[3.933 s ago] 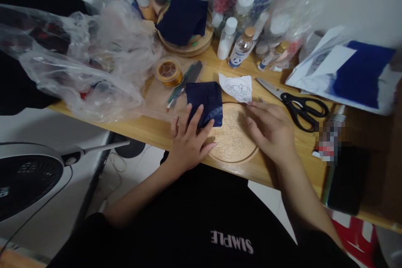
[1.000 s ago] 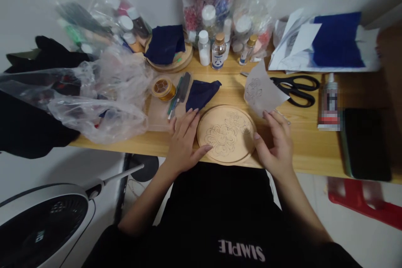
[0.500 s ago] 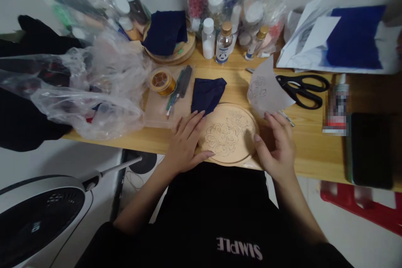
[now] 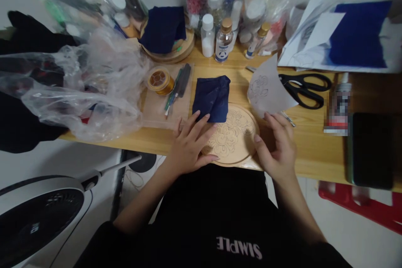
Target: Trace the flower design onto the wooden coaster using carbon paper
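A round wooden board (image 4: 243,148) with flower outlines drawn on it lies at the table's front edge. My left hand (image 4: 190,144) rests at its left side, fingers spread, fingertips on the lower edge of a dark blue cloth (image 4: 211,97). That cloth overlaps the board's upper left. At the board's right rim is my right hand (image 4: 278,146), thumb and fingers apart, with the thumb near the rim. Just beyond its fingertips a curled sheet of paper (image 4: 266,88) with a flower drawing stands partly raised; whether the fingers touch it I cannot tell.
Black-handled scissors (image 4: 306,88) lie behind the paper. A glue tube (image 4: 339,104) and a dark phone (image 4: 370,150) are on the right. To the left sit a thread spool (image 4: 161,81), pens (image 4: 179,88) and a plastic bag (image 4: 94,92). Bottles (image 4: 223,44) line the back.
The dark blue cloth has spread out and now covers more of the board's upper left. My left fingers have shifted and spread on its edge. My right hand is nearly still.
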